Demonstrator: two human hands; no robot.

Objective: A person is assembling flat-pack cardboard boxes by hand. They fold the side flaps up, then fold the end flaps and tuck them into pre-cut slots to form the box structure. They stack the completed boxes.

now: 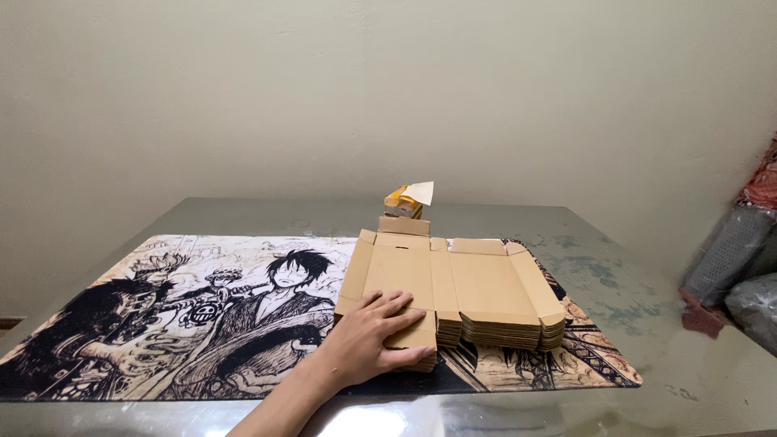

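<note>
Left hand (376, 336) rests flat, fingers spread, gripping nothing, on the near-left corner of the flat cardboard stack (453, 283) on the counter (664, 324).

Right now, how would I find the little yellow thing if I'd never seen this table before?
Start at the big black-and-white cartoon mat on the grey table. On its right half sits a stack of flat cardboard box blanks, where the left hand rests. Just behind that stack, toward the wall, is the small yellow tissue pack: the only yellow thing, with a white sheet poking from its top.
</note>
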